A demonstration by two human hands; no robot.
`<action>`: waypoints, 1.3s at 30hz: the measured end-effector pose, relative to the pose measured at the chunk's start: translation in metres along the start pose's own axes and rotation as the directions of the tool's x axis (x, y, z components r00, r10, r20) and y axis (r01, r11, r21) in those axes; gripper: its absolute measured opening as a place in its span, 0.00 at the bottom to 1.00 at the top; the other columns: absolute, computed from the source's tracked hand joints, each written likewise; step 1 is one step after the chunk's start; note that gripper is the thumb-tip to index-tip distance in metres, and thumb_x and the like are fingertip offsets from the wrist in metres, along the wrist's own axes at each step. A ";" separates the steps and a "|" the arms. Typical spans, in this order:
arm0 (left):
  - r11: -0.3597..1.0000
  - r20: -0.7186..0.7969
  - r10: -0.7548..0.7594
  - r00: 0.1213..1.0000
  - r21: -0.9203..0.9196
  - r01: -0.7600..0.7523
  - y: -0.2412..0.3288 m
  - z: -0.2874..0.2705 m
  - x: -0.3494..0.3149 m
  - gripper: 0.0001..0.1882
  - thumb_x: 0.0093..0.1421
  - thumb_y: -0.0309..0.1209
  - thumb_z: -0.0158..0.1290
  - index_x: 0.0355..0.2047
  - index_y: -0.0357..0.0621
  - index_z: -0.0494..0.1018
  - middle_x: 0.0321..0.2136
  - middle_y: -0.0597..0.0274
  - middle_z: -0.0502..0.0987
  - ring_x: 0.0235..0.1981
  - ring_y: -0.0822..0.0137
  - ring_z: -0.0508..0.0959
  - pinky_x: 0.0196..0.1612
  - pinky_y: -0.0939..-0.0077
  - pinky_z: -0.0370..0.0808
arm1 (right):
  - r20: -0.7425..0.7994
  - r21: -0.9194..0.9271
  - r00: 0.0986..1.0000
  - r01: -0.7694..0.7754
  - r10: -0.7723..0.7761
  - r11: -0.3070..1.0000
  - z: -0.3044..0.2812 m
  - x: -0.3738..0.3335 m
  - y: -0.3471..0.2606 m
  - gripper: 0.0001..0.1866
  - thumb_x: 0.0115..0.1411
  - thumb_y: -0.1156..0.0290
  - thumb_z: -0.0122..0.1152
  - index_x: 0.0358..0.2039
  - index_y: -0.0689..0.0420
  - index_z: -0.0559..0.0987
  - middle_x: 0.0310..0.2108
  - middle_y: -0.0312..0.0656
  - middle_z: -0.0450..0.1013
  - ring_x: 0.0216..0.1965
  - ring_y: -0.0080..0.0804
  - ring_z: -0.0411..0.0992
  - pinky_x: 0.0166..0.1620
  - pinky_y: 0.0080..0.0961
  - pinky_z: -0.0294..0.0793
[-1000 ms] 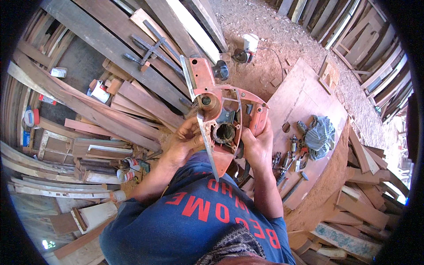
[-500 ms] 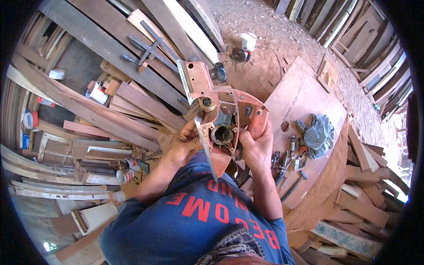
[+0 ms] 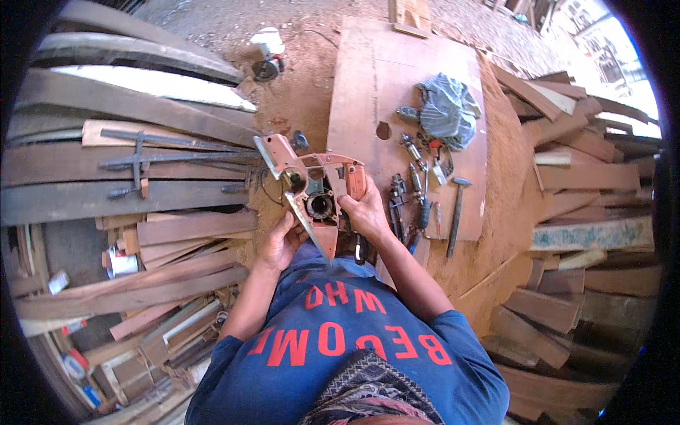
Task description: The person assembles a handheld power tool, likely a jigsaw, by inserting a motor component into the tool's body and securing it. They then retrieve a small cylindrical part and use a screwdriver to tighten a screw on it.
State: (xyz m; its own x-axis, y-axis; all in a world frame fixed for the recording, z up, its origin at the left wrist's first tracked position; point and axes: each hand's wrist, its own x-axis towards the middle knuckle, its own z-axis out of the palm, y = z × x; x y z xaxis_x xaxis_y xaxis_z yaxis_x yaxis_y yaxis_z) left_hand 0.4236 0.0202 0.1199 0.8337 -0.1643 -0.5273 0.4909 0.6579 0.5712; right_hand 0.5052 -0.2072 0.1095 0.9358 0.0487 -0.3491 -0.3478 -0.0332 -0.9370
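Observation:
In front of my belly I hold the orange housing of an electric hand planer (image 3: 324, 234), tilted, with a round hollow showing in its middle and flat metal sole plates along its left side. The fingers of my left hand (image 3: 282, 242) grip the edge by the lower sole plate. My right hand (image 3: 366, 211) is wrapped round the planer's handle on the other side, its thumb toward the opening. Right of it, on a plywood board (image 3: 359, 92), lie several loose dark metal parts (image 3: 418, 190), a screwdriver (image 3: 438, 218), a hammer (image 3: 457, 216) and a crumpled blue-grey cloth (image 3: 450, 113).
Long planks (image 3: 78, 198) are stacked at the left, with bar clamps (image 3: 137, 161) lying on them. A white container (image 3: 268, 41) stands on the dusty ground ahead. Wood offcuts (image 3: 588, 188) are piled at the right, beyond a strip of sawdust (image 3: 506, 177).
My view has swung to the right, so the board and its tools now sit nearer the middle. Both hands keep hold of the planer housing, now seen further left.

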 end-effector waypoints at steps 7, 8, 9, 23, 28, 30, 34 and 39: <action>0.958 0.143 -0.276 0.950 0.118 0.261 -0.061 -0.012 0.080 0.41 0.62 0.55 0.72 0.69 0.54 0.69 0.58 0.68 0.76 0.59 0.64 0.78 0.66 0.60 0.74 | -0.241 -0.049 0.967 -0.096 0.082 0.994 -0.041 0.002 0.091 0.26 0.54 0.71 0.67 0.54 0.63 0.75 0.42 0.41 0.76 0.43 0.33 0.75 0.50 0.32 0.76; 0.947 0.144 -0.304 0.942 0.150 0.282 -0.067 -0.014 0.089 0.40 0.62 0.53 0.72 0.68 0.53 0.69 0.58 0.68 0.77 0.59 0.64 0.78 0.66 0.60 0.74 | -0.261 -0.049 0.960 -0.122 0.105 0.991 -0.044 0.002 0.102 0.26 0.54 0.71 0.67 0.54 0.63 0.75 0.42 0.41 0.76 0.43 0.33 0.75 0.50 0.32 0.76; 0.936 0.141 -0.329 0.934 0.178 0.303 -0.073 -0.010 0.096 0.39 0.62 0.51 0.72 0.68 0.53 0.69 0.57 0.68 0.77 0.59 0.65 0.78 0.66 0.60 0.74 | -0.278 -0.051 0.952 -0.150 0.130 0.987 -0.049 0.002 0.111 0.26 0.54 0.71 0.67 0.54 0.63 0.75 0.42 0.41 0.76 0.43 0.32 0.75 0.50 0.32 0.77; 0.826 0.023 -0.404 0.914 0.440 0.354 -0.114 0.009 0.157 0.29 0.62 0.39 0.72 0.60 0.47 0.76 0.52 0.64 0.82 0.51 0.65 0.81 0.58 0.59 0.80 | -0.371 -0.070 0.920 -0.167 0.129 0.984 -0.091 0.025 0.164 0.27 0.55 0.66 0.68 0.53 0.67 0.76 0.46 0.49 0.79 0.47 0.40 0.77 0.54 0.38 0.77; 0.795 0.056 -0.431 0.901 0.495 0.350 -0.115 0.010 0.170 0.31 0.62 0.39 0.72 0.62 0.43 0.76 0.54 0.60 0.83 0.56 0.65 0.80 0.62 0.62 0.78 | -0.377 0.007 0.919 -0.122 0.115 0.993 -0.096 0.032 0.168 0.25 0.56 0.67 0.72 0.51 0.64 0.77 0.44 0.44 0.79 0.44 0.34 0.78 0.51 0.34 0.79; 0.793 0.058 -0.419 0.906 0.509 0.334 -0.115 0.010 0.170 0.33 0.61 0.39 0.73 0.63 0.41 0.75 0.57 0.59 0.82 0.58 0.64 0.79 0.65 0.63 0.74 | -0.376 -0.088 0.914 -0.203 0.156 0.975 -0.102 0.027 0.165 0.25 0.57 0.66 0.72 0.52 0.65 0.77 0.44 0.45 0.79 0.44 0.35 0.78 0.51 0.35 0.79; 0.799 0.045 -0.413 0.910 0.496 0.339 -0.115 0.014 0.162 0.35 0.60 0.40 0.73 0.64 0.39 0.74 0.57 0.59 0.81 0.58 0.63 0.79 0.67 0.62 0.72 | -0.383 -0.170 0.911 -0.233 0.153 0.957 -0.104 0.020 0.152 0.29 0.58 0.63 0.73 0.55 0.66 0.75 0.46 0.50 0.80 0.46 0.38 0.79 0.53 0.37 0.79; 0.784 0.024 -0.407 0.913 0.522 0.336 -0.119 0.006 0.161 0.36 0.63 0.37 0.72 0.67 0.44 0.69 0.56 0.60 0.79 0.57 0.61 0.79 0.62 0.56 0.78 | -0.386 -0.240 0.912 -0.244 0.139 0.940 -0.107 0.011 0.143 0.36 0.58 0.57 0.74 0.59 0.66 0.72 0.51 0.61 0.80 0.53 0.52 0.81 0.58 0.43 0.79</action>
State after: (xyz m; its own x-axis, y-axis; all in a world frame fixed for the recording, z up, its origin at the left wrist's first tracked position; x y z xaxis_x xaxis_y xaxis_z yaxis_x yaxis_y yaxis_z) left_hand 0.5004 -0.0891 -0.0293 0.5673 -0.4360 -0.6987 0.7970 0.0770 0.5990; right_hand 0.4721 -0.3184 -0.0270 0.8274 -0.3454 -0.4429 -0.5417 -0.2822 -0.7918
